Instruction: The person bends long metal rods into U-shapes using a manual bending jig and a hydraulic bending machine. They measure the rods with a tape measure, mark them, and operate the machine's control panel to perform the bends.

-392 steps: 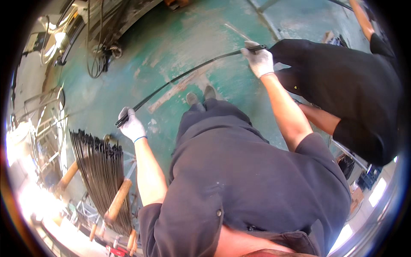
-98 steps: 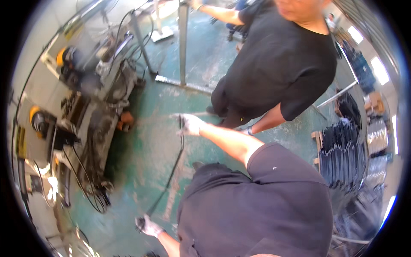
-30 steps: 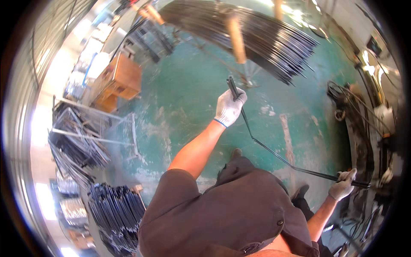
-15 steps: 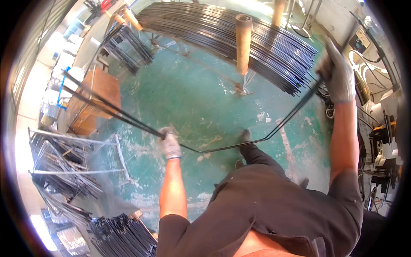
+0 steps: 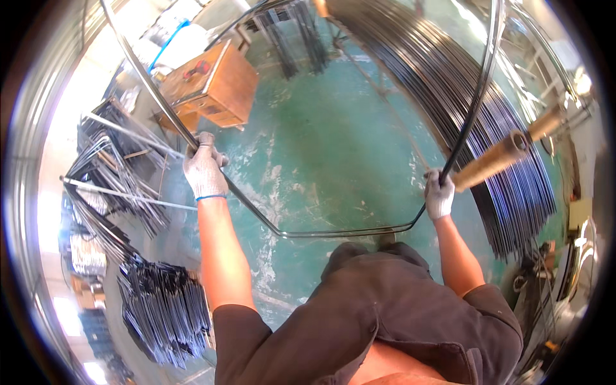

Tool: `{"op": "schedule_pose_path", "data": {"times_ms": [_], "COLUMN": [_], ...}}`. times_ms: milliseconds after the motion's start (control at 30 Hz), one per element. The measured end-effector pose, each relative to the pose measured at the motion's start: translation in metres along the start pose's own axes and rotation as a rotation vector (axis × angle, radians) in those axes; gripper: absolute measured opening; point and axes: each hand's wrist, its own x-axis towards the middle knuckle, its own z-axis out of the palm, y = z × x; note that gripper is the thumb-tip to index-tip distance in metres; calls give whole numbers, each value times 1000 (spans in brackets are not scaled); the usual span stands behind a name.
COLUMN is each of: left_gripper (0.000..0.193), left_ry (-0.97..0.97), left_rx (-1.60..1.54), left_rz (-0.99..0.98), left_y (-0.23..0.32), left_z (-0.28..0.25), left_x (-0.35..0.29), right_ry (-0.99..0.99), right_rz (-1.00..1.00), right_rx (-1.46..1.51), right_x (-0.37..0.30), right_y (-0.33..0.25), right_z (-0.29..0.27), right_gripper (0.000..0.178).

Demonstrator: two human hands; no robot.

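A dark bent metal rod [image 5: 346, 234], shaped like a wide U, hangs in front of my body; it looks doubled, as if two rods lie together. Its long legs rise past both my hands toward the upper edge of the view. My left hand [image 5: 205, 168], in a light knit glove, is closed round the left leg above the bend. Round the right leg my gloved right hand [image 5: 439, 194] is closed at about the same height. The rod's flat middle part spans just beyond my feet. Both upper ends run out of view.
Many long dark rods [image 5: 462, 109] lie on a rack at the right, beside a brown cardboard-like post [image 5: 494, 160]. A wooden desk [image 5: 212, 83] stands far left. Bent frames [image 5: 122, 173] and a dark stack of rods [image 5: 163, 308] occupy the left. Green floor [image 5: 333, 147] lies between.
My body has turned left, so the rack now appears farther right. My right hand has come lower and inward along with the rod; my left hand has risen. The bent rod now stands more level.
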Motion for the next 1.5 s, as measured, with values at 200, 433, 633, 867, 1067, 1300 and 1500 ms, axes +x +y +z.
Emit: {"op": "schedule_pose_path", "data": {"times_ms": [200,433,633,867,1067,1300,1500], "left_gripper": [21,19,19,12,19,20,21], "left_ry": [-30,282,333,257,308,453,588], "left_rx": [43,166,74,23,393,733,829], "left_rz": [-25,-169,-253,-355,-492,-427,-397], "left_y": [-63,-174,-154,-239,-291,-324,-404], "left_z": [-54,-64,-79,-107,-78,-76,-102], "left_x": [70,175,315,401,451,566,689], "right_ry": [-158,-251,-529,-528,-637,-778,-802], "right_rz": [-127,-371,-421,-224,-216,-306,-436], "right_rx": [-111,-394,-245,-379,-379,-517,-677], "right_x": [147,252,290,357,463,559,606], "right_y": [-74,-112,-192,-41,-34,-35,-51], "right_z": [120,304,428,521,688,875,1055], "right_gripper": [30,29,21,19,19,21,25]}}
